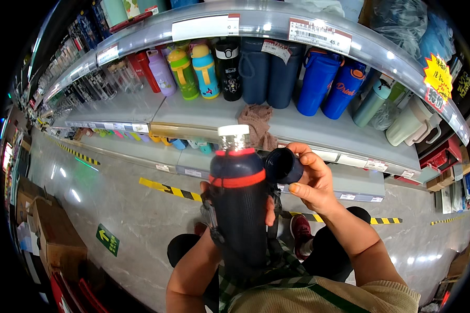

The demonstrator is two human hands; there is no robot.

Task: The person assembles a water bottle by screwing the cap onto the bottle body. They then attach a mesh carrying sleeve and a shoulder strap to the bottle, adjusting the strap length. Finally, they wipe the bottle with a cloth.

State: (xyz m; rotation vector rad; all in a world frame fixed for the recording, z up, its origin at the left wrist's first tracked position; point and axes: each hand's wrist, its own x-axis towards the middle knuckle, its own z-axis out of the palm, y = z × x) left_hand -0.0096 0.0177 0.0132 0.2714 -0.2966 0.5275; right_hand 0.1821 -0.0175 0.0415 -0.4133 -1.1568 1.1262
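Note:
My left hand (270,211) is wrapped round a large dark bottle (240,214) in a fabric sleeve with red bands, held upright before me. Its neck is silvery and topped by a white stopper (233,130). Most of that hand is hidden behind the bottle. Just right of the neck, my right hand (317,182) grips a dark blue cup-shaped lid (283,166) by its rim, the hollow side turned toward me. Behind the bottle's neck, a crumpled brown cloth (258,127) lies over the shelf edge.
Bottles line the shelf (193,117): a green one (183,75), a black one (230,73), blue ones (316,83) and a cream jug (408,124). Price labels hang along the curved upper shelf edge (266,23). Cardboard boxes (60,229) stand on the left floor.

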